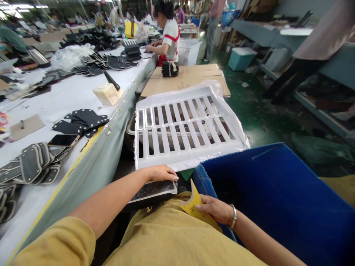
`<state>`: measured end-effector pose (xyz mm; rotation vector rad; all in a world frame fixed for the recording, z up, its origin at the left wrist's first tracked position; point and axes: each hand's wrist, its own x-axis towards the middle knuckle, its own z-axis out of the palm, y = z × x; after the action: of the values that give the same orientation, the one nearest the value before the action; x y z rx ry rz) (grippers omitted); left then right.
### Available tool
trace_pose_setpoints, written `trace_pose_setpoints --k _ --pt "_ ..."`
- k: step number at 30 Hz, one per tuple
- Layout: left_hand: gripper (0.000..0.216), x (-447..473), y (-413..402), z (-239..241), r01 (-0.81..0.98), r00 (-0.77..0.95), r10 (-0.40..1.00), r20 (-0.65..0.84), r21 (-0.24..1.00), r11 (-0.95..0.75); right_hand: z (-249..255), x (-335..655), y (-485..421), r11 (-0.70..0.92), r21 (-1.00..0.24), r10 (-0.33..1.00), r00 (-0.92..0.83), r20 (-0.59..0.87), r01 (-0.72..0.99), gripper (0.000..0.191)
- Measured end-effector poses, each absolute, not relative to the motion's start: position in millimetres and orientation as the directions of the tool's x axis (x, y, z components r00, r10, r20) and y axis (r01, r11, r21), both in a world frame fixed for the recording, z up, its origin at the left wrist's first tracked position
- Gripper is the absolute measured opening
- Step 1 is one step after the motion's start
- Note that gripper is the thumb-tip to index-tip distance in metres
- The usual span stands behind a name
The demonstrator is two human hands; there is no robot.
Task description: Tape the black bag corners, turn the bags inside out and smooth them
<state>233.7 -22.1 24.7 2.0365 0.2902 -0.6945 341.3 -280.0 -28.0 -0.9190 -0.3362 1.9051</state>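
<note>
My left hand [163, 173] rests across the far edge of a dark panel with a white rim [152, 189], its fingers stretched toward the panel's right end. That panel lies on something black across my lap, and part of it is hidden under my left forearm. In my right hand [215, 208] is a stiff yellow sheet with a curved cut-out [195, 203], pinched between thumb and fingers beside my lap. Just ahead stands a white slotted rack [191, 120], with two white-rimmed dark pieces [145, 117] lying at its far left corner.
A large blue bin [249, 162] stands close on my right. Along my left runs a white-topped worktable [83, 147] bearing stacked grey panels [30, 164], black cut pieces [80, 121], a phone [63, 140] and a cream block [108, 94]. Beyond the rack, a co-worker [170, 37] sits near cardboard [188, 75].
</note>
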Motion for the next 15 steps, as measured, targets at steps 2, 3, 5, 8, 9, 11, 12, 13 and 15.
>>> trace_pose_setpoints --k 2,3,5,8,9,11,12,13,15 --pt "0.039 233 -22 26 0.445 0.817 -0.088 -0.571 0.719 -0.534 -29 345 -282 -0.494 -0.592 0.855 -0.231 -0.465 -0.637 0.048" --pt "0.039 233 -22 27 0.438 0.819 -0.095 -0.566 0.723 -0.534 -29 348 -283 -0.504 -0.602 0.848 -0.222 -0.481 -0.62 0.047" --pt "0.037 232 -23 29 0.428 0.823 -0.103 -0.559 0.729 -0.534 -28 355 -286 -0.542 -0.628 0.826 -0.217 -0.52 -0.558 0.047" --pt "0.036 231 -25 33 0.421 0.829 -0.098 -0.551 0.73 -0.538 -20 365 -285 -0.562 -0.696 0.824 -0.228 -0.519 -0.447 0.05" --pt "0.036 230 -25 34 0.414 0.834 -0.094 -0.543 0.731 -0.543 -15 367 -283 -0.556 -0.724 0.83 -0.238 -0.504 -0.408 0.05" --pt "0.041 225 -27 38 0.394 0.85 -0.074 -0.521 0.724 -0.565 -5 367 -276 -0.557 -0.771 0.829 -0.258 -0.496 -0.309 0.048" --pt "0.046 220 -29 41 0.392 0.858 -0.048 -0.512 0.712 -0.583 0 365 -271 -0.568 -0.785 0.818 -0.267 -0.509 -0.245 0.045" --pt "0.053 215 -32 43 0.398 0.863 -0.01 -0.505 0.692 -0.602 4 363 -265 -0.583 -0.792 0.803 -0.275 -0.528 -0.182 0.043" --pt "0.075 202 -41 47 0.42 0.869 0.088 -0.487 0.633 -0.65 9 358 -253 -0.604 -0.792 0.777 -0.286 -0.56 -0.089 0.04"
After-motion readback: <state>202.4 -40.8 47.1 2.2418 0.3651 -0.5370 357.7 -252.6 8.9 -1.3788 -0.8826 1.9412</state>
